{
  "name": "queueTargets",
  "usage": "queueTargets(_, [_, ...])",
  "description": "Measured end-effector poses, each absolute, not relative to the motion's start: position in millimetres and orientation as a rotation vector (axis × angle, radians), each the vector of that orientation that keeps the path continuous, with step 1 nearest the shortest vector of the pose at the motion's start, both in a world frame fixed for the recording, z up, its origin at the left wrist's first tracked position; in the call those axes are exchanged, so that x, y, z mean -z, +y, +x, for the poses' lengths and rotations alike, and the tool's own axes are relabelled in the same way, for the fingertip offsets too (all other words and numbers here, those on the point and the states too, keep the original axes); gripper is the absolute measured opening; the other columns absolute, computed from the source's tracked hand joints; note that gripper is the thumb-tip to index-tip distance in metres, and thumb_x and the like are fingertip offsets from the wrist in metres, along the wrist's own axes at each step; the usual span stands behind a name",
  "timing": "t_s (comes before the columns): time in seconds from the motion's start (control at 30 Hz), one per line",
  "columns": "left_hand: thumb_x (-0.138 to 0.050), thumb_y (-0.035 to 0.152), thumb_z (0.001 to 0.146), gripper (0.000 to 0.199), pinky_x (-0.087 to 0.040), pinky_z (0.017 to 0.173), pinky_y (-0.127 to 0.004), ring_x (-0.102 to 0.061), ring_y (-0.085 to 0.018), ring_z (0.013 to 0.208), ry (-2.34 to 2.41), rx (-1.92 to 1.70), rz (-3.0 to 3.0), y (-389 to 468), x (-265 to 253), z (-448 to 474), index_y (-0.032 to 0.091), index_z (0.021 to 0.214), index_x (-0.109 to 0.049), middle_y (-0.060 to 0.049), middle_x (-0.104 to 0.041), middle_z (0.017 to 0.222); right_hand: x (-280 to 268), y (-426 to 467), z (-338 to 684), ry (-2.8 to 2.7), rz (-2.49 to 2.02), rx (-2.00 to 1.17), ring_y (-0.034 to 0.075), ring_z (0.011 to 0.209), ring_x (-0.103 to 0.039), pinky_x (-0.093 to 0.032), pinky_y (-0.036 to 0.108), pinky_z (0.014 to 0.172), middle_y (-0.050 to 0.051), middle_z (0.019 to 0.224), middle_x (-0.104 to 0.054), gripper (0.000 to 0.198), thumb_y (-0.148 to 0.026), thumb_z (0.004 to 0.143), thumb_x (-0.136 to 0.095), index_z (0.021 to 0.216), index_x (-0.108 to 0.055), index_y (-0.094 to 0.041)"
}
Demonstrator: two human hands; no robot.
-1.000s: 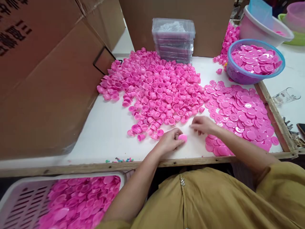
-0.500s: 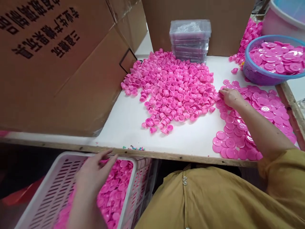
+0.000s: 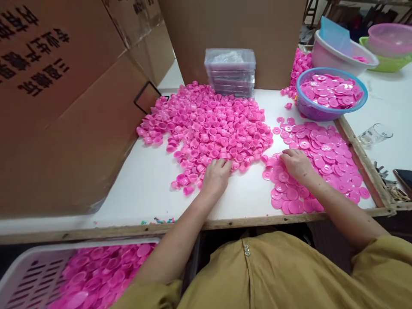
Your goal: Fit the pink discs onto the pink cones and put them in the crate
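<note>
My left hand [image 3: 217, 178] reaches into the near edge of a heap of small pink toy cups [image 3: 222, 124]. Its fingers are curled together, and whatever lies under the fingertips is hidden. To the right, round pink toy saucers [image 3: 322, 148] lie spread in overlapping layers. Over their left side, my right hand [image 3: 298, 165] is closed in a pinch, with a pink saucer at its fingertips, partly covered by the fingers.
A white slatted basket [image 3: 35, 274] of pink pieces sits below the table edge. Cardboard boxes [image 3: 64, 141] wall the left and back. Clear plastic boxes [image 3: 230, 71] are stacked behind the cups. A blue basket [image 3: 331, 109] of saucers, a glass [image 3: 375, 134] and basins [image 3: 346, 51] are at right.
My left hand has moved up from over the white basket to the cup heap. My right hand has come nearer along the saucers' left side. The view has shifted to the right.
</note>
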State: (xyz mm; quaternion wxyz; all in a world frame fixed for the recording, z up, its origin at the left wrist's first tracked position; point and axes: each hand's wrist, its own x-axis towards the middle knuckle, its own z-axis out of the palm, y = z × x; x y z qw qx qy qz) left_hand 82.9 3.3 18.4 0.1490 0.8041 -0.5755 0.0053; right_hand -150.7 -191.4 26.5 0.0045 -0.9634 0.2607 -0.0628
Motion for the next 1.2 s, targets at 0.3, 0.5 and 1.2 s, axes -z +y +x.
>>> queueTargets(0.3, [-0.065,0.034,0.077,0.025,-0.048,0.065,-0.024,-0.059,-0.013,0.072,-1.048,0.738,1.809,41.2,-19.4,52.8,0.019,0.097,-0.059,0.0,-0.062,0.086,-28.6,-148.3,-134.7,0.833,-1.851,0.362,0.015,0.054,-0.06,-0.047,0.026,0.051,-0.001,0.064,-0.06,0.015,-0.036,0.087,-0.053,0.083,-0.057,-0.021])
queueTargets(0.5, [-0.061,0.026,0.076,0.025,-0.05,0.072,-0.026,-0.06,-0.013,0.077,-0.924,0.621,1.89,33.4,-2.8,39.9,0.019,0.1,-0.057,-0.002,-0.062,0.094,-14.6,-129.2,-125.8,0.77,-1.542,0.243,0.013,0.052,-0.061,-0.049,0.023,0.047,-0.002,0.059,-0.059,0.028,-0.041,0.073,-0.07,0.082,-0.057,-0.018])
queueTargets(1.2, [-0.07,0.037,0.078,0.019,-0.041,0.064,-0.026,-0.059,-0.015,0.071,-1.266,0.621,2.102,43.3,2.4,32.0,0.018,0.078,-0.07,-0.004,-0.066,0.079,-16.4,-88.0,-72.7,0.782,-1.604,-0.235,0.01,0.037,-0.056,-0.04,0.016,0.032,-0.005,0.046,-0.058,0.02,-0.018,0.081,-0.072,0.079,-0.052,-0.018])
